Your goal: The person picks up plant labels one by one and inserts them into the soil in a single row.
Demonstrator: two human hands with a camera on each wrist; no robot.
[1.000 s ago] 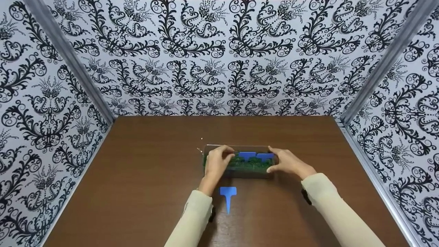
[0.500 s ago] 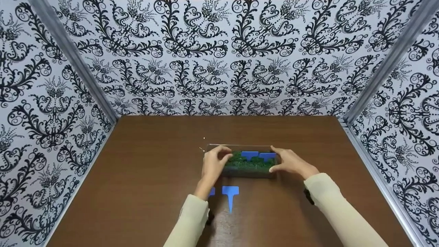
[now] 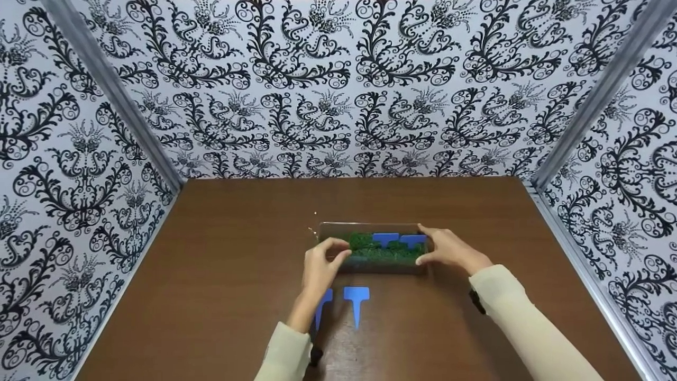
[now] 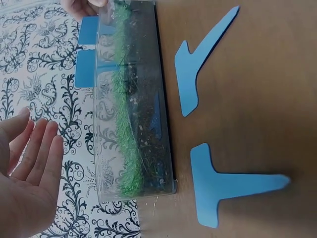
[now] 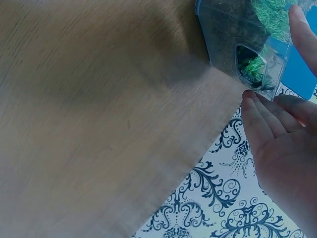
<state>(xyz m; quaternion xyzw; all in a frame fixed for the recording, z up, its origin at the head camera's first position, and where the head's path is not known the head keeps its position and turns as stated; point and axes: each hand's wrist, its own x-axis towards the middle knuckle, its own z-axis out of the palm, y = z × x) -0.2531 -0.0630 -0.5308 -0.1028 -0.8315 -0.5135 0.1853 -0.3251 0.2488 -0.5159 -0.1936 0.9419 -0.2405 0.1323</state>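
A clear plastic planter box [image 3: 378, 267] with soil and green grass stands on the table. Two blue T-shaped plant labels, one of them the left label [image 3: 385, 239], stick up from the grass towards its right end. My right hand [image 3: 456, 251] grips that end, thumb at the near side and fingers at the far side. By the box's left end is my left hand [image 3: 320, 264], fingers apart and loosely bent, holding nothing; the left wrist view shows a gap to the box. Nearer lie two more labels: a plain-seen label [image 3: 356, 304] and another label [image 3: 324, 301], partly behind my left wrist.
The brown wooden table [image 3: 238, 238] reaches back to a wall [image 3: 296, 116] with black-and-white scroll pattern. Metal posts, including a left post [image 3: 113, 100], frame the corners. Tiny light specks [image 3: 313, 231] lie left of the box.
My left hand has drawn back from the grass towards the near left. The label behind its wrist has come into sight. My right hand stays at the box's end.
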